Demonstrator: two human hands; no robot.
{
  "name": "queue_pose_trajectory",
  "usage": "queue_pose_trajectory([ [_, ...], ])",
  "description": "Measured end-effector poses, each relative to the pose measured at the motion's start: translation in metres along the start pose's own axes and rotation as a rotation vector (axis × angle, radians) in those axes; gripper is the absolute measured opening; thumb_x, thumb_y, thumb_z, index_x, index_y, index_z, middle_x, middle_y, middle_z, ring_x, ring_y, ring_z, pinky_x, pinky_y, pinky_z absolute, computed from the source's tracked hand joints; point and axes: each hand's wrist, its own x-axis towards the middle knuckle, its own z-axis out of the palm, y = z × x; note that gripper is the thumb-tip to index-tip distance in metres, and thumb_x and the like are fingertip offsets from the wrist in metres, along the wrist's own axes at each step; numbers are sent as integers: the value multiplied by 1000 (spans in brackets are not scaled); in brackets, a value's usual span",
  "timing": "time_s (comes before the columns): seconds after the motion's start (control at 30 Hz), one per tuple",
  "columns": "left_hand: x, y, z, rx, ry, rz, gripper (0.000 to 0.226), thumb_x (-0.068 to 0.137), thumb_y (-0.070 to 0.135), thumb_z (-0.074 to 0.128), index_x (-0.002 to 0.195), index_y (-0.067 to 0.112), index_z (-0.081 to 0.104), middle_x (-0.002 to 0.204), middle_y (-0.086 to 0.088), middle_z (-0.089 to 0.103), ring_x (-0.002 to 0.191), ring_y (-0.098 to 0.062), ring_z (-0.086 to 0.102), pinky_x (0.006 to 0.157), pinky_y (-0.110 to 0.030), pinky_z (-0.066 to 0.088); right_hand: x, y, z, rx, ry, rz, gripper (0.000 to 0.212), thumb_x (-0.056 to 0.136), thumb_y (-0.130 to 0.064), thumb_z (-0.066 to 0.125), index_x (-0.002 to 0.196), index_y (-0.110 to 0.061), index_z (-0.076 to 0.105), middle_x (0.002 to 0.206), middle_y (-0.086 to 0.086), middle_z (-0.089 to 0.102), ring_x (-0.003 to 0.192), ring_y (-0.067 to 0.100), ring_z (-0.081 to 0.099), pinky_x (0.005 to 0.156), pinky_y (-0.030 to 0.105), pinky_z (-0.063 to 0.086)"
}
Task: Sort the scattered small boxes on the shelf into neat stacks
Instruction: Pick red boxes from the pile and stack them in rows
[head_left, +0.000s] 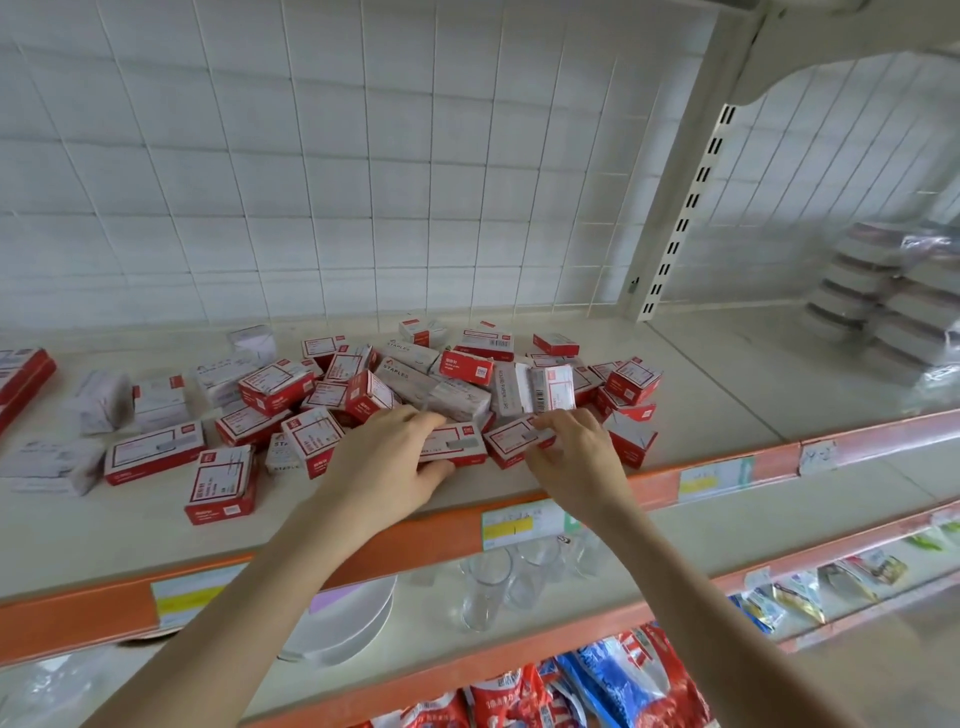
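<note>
A jumbled pile of small red-and-white boxes (395, 384) covers the middle of the cream shelf (701, 395). My left hand (384, 462) grips one flat red-and-white box (457, 444) at the front of the pile, fingers over its top and thumb under its near edge. Just to the right, my right hand (576, 457) pinches the neighbouring red-and-white box (511, 441) by its right end. More boxes lie loose on the left, among them a two-box stack (221, 486) and some white ones (104, 400).
The shelf's orange front rail (649, 480) carries price labels. A wire grid backs the shelf, with a slotted upright (680, 223) on the right. White packs (883, 306) are stacked at far right. Plates and glasses (488, 587) stand on the shelf below.
</note>
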Motion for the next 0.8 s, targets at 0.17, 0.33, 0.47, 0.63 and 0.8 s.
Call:
queue_pose_trajectory([
  [0.17, 0, -3, 2, 3, -5, -22, 51, 90, 43, 51, 136, 21, 43, 129, 5, 51, 116, -14, 48, 86, -26, 46, 0, -14, 8, -161, -32, -1, 47, 84, -38, 55, 127, -19, 45, 127, 6, 43, 120, 29, 39, 97, 41, 38],
  [0.33, -1, -3, 2, 6, -14, -26, 51, 90, 41, 50, 137, 21, 42, 130, 5, 49, 117, -13, 47, 86, -26, 46, -1, -20, 6, -151, -48, 13, 55, 80, -45, 60, 126, -19, 44, 123, 7, 43, 117, 28, 41, 97, 39, 40],
  [0.47, -1, -1, 3, 11, -11, -39, 51, 90, 42, 50, 136, 21, 42, 129, 5, 50, 117, -14, 47, 85, -26, 45, -4, -24, 8, -205, -51, 12, 59, 77, -49, 60, 124, -18, 44, 123, 6, 42, 116, 28, 42, 95, 40, 41],
  [0.63, -2, 0, 2, 22, -16, -40, 51, 90, 42, 49, 136, 21, 41, 129, 4, 49, 117, -15, 47, 85, -27, 45, -4, -26, 5, -192, -73, -4, 60, 77, -38, 63, 129, -17, 42, 126, 7, 40, 117, 27, 37, 95, 34, 38],
  [0.8, -3, 1, 3, 17, -17, -39, 52, 91, 41, 49, 137, 21, 40, 131, 4, 47, 119, -15, 46, 87, -27, 44, -6, -24, -3, -52, -76, -5, 61, 76, -33, 65, 131, -17, 43, 126, 6, 45, 121, 26, 36, 95, 29, 33],
])
